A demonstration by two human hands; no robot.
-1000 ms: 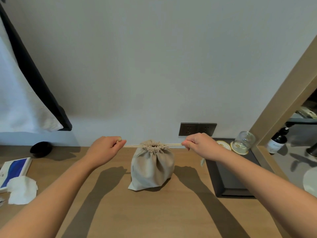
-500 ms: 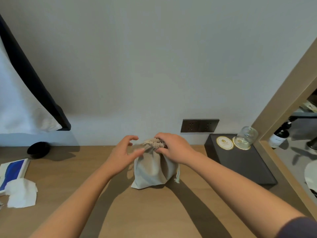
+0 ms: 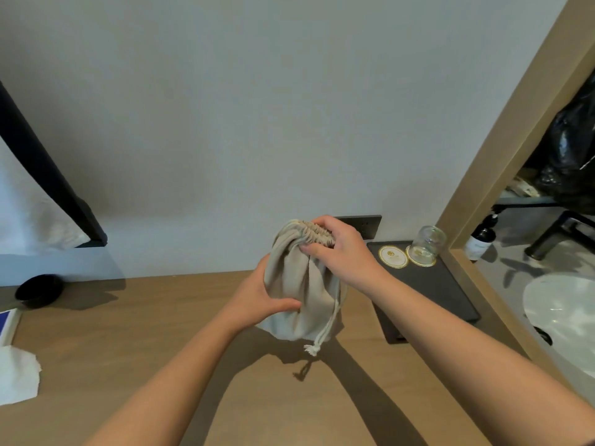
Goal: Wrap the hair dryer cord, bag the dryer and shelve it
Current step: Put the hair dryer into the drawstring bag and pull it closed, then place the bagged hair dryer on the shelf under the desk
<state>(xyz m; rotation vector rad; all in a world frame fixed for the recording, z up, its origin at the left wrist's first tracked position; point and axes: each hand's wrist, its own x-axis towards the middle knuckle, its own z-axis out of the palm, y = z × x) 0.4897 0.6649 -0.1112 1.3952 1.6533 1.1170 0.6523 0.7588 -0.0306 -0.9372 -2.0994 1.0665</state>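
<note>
Above the wooden desk (image 3: 135, 333), near its back edge, a beige cloth drawstring bag (image 3: 297, 284) is held clear of the surface, its shadow below. Right hand (image 3: 338, 249) grips the gathered, cinched neck; left hand (image 3: 260, 300) cups the bag's lower left side. A knotted white drawstring (image 3: 325, 329) dangles down. Black tray (image 3: 431, 291) sits at the desk's right edge, upturned clear glass (image 3: 428, 241) on it.

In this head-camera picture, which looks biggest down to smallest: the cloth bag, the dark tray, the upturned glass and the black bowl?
As they look in this view:
1. Bag, though it is lifted nearer the camera, which flatters it.
2. Tray, close to the bag in apparent size.
3. Bowl and glass look alike; I would not rank them.
</note>
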